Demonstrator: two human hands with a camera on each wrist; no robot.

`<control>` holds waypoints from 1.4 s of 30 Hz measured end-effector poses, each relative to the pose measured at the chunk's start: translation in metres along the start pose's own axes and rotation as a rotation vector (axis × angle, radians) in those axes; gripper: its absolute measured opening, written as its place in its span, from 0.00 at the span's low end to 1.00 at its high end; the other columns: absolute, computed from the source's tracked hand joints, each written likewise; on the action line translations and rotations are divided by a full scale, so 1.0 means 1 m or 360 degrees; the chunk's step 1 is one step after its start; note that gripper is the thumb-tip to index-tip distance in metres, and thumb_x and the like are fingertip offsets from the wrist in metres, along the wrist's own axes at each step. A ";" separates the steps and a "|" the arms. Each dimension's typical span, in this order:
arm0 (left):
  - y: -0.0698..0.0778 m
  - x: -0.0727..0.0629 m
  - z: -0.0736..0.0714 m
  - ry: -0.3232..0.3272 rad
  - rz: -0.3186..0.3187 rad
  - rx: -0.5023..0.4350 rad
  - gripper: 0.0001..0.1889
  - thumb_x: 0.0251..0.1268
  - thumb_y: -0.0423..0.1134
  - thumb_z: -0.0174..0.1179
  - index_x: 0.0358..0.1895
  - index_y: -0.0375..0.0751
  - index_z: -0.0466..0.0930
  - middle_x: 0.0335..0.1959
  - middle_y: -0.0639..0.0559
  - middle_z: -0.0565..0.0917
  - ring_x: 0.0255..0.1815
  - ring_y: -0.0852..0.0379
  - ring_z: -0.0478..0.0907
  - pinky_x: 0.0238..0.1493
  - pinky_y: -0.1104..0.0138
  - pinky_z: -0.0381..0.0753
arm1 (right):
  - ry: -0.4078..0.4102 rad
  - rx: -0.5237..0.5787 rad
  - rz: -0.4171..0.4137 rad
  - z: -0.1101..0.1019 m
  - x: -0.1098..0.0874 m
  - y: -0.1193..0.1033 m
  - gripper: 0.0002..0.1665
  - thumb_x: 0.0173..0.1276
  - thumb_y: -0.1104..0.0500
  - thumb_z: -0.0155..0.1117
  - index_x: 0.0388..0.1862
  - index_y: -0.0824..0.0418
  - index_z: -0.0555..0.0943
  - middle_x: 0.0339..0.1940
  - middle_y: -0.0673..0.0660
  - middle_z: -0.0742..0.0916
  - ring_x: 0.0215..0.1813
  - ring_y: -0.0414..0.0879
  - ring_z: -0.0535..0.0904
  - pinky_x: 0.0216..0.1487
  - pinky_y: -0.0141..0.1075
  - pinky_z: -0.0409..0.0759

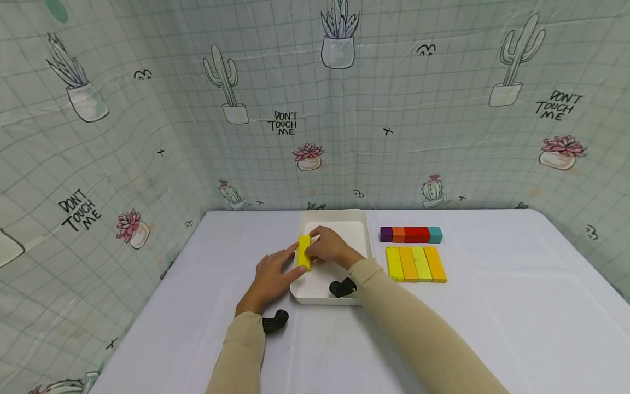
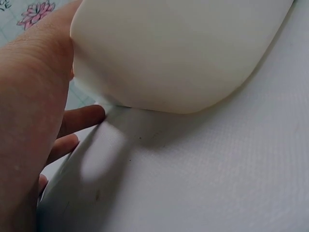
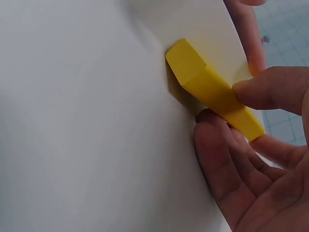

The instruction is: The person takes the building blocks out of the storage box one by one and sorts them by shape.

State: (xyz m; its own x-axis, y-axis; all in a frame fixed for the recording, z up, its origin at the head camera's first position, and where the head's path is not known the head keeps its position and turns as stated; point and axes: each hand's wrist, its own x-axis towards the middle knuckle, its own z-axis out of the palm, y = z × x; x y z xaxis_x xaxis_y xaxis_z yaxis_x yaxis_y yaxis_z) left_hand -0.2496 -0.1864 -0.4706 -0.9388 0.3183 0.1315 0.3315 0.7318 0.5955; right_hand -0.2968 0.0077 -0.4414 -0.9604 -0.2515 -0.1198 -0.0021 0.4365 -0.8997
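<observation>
A yellow rectangular block (image 1: pixel 304 253) leans at the left side of a shallow white tray (image 1: pixel 354 230). My right hand (image 1: pixel 332 247) reaches across the tray and pinches this block. In the right wrist view the thumb presses one face of the yellow block (image 3: pixel 212 87), with curled fingers on its other side. My left hand (image 1: pixel 273 276) lies along the tray's left rim, thumb and index finger spread near the block's two ends. Seen from the left wrist, its straight fingers (image 2: pixel 84 119) extend past the tray's outer wall (image 2: pixel 169 58); the thumb's contact is hidden there.
Right of the tray is a row of purple, orange, red and teal blocks (image 1: pixel 417 235). Below it, yellow, orange and lime blocks (image 1: pixel 415 265) lie side by side. All stand on a white-covered table (image 1: pixel 507 306) before a patterned cloth backdrop (image 1: pixel 384 175).
</observation>
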 end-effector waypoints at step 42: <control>0.000 -0.001 0.000 -0.0010 0.0006 -0.0011 0.38 0.69 0.62 0.58 0.79 0.56 0.60 0.71 0.51 0.73 0.76 0.45 0.59 0.76 0.42 0.41 | 0.0261 0.0447 -0.0016 -0.051 -0.038 0.002 0.30 0.68 0.62 0.64 0.70 0.60 0.72 0.51 0.64 0.82 0.45 0.55 0.84 0.46 0.42 0.86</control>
State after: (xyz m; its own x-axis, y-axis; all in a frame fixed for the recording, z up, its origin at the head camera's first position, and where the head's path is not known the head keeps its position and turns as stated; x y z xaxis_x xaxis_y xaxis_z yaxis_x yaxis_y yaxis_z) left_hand -0.2486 -0.1870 -0.4711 -0.9371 0.3246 0.1288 0.3342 0.7265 0.6005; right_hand -0.2746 0.0625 -0.4170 -0.9928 -0.1022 -0.0617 0.0433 0.1735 -0.9839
